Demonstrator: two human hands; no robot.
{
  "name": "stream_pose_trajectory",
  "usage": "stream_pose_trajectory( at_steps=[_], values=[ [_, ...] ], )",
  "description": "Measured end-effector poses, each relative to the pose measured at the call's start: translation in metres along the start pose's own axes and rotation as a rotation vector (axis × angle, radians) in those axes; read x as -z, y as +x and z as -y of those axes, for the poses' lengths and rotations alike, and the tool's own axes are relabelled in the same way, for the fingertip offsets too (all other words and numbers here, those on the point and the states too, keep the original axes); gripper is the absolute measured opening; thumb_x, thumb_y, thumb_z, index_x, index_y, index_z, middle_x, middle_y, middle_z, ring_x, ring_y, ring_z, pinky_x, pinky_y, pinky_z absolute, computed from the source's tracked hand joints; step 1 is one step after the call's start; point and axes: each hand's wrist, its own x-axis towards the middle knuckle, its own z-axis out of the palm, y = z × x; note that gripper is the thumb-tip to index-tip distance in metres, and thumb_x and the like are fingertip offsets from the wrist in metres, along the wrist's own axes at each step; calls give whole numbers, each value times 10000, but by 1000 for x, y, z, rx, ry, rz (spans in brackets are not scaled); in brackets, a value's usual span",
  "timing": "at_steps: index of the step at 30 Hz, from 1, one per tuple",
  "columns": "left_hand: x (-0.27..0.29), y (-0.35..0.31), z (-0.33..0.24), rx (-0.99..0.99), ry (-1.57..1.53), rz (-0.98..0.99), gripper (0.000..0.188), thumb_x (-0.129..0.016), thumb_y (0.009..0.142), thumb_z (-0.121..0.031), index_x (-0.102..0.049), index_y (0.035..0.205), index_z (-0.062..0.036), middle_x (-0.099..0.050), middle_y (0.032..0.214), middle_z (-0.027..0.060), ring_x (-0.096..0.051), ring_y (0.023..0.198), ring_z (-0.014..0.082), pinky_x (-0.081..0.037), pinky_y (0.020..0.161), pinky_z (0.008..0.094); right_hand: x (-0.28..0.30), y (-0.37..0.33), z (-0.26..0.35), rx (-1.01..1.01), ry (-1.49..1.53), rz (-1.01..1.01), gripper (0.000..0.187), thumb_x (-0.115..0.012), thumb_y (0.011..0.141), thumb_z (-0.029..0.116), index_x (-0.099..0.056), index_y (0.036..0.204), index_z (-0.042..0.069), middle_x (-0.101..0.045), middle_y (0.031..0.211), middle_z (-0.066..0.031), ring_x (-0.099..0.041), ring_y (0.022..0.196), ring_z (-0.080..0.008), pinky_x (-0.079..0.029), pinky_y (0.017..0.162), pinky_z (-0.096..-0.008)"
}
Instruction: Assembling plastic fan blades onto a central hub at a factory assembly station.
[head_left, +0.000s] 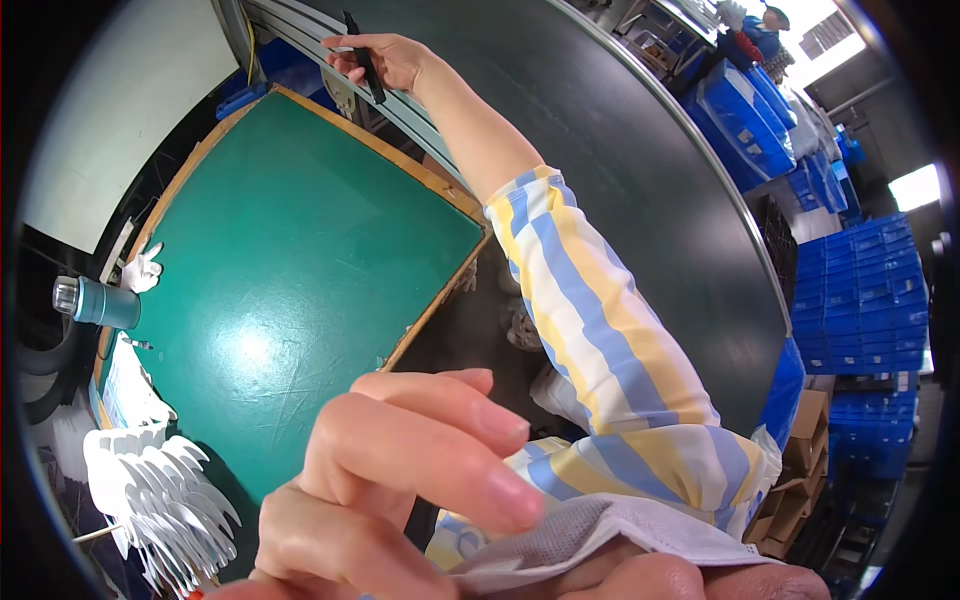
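Observation:
My right hand (395, 62) is stretched far out to the upper left. Its fingers are closed on a slim black strip-shaped object (368, 70), whose exact kind I cannot make out. It is above the grey metal rails (415, 122) beside the dark conveyor belt (640, 190). Close to the camera at the bottom, my left hand (375, 475) has loosely bent fingers, apart, with nothing visible in them. The fingertips are by the edge of a white mesh cloth (600, 525); whether they touch it I cannot tell.
A green-topped table (300, 220) with a wooden rim lies left of the belt. On its left side are a blue-grey bottle (108, 303), a white glove (143, 270) and a row of white curved pieces (165, 500). Stacked blue bins (858, 295) and cardboard boxes (803, 440) stand at right.

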Motion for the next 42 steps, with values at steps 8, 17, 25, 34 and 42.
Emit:
stream_pose_trajectory(
  at_steps=[8, 17, 25, 34, 42],
  values=[
    [-26, -2, 13, -173, -309, -276, 562, -289, 982, -566, -651, 889, -146, -558, 1050, 200, -548, 994, 336, -428, 908, 514, -1, 2, -1, 19, -24, -7, 342, -578, 938, 131, -557, 1224, -54, -574, 1026, -160, -588, 846, -137, -444, 577, -219],
    [-18, -8, 0, -58, -59, -175, 670, -152, 968, -617, -611, 729, -191, -492, 1085, 110, -467, 1077, 304, -318, 1021, 549, -3, 4, -3, -2, -11, 21, 334, -573, 942, 138, -558, 1215, -55, -571, 1036, -161, -587, 845, -134, -446, 582, -221],
    [4, -23, -8, -60, -39, -134, 640, -203, 973, -612, -644, 794, -185, -477, 1158, 128, -441, 1127, 298, -268, 1070, 526, -6, 0, -5, 7, -64, -21, 351, -563, 949, 143, -546, 1240, -52, -570, 1043, -154, -588, 840, -134, -444, 590, -215],
    [62, -62, 38, -47, -169, -417, 455, -353, 986, -444, -606, 897, -76, -491, 1200, 111, -431, 1157, 302, -225, 1093, 488, -1, -1, 5, 2, -63, -26, 353, -556, 954, 157, -545, 1240, -51, -566, 1046, -148, -582, 847, -133, -438, 590, -217],
    [46, -231, 155, 631, 878, -364, 289, -610, 859, -301, -646, 936, -25, -610, 1096, 120, -567, 1015, 273, -419, 920, 440, -25, 18, -7, -81, -86, 35, 350, -525, 962, 154, -563, 1294, 49, -561, 914, -52, -499, 720, -89, -387, 539, -199]
  ],
)
